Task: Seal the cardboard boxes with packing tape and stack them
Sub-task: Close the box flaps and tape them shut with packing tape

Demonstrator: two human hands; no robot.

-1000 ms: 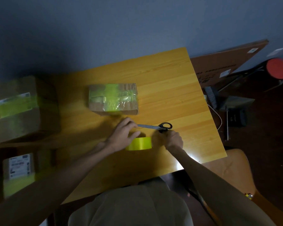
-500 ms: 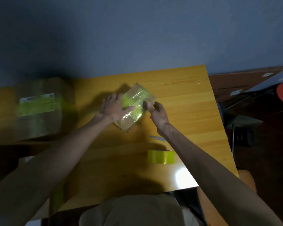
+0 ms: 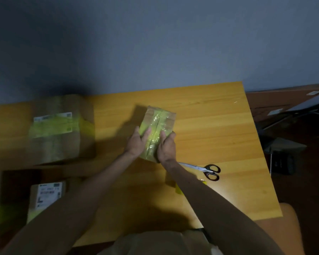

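The small box point(image 3: 158, 124) before me is brown cardboard wrapped in glossy yellow-green tape point(image 3: 152, 146). My table point(image 3: 219, 129) is honey-orange wood with long grain lines. The scissors point(image 3: 201, 168) have silver blades and black-and-red handles. The larger box point(image 3: 59, 144) is brown, banded yellow-green, with a white label point(image 3: 52, 116). The wall point(image 3: 155, 43) is blue-grey.

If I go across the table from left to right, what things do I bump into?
big box → left hand → small box → right hand → scissors
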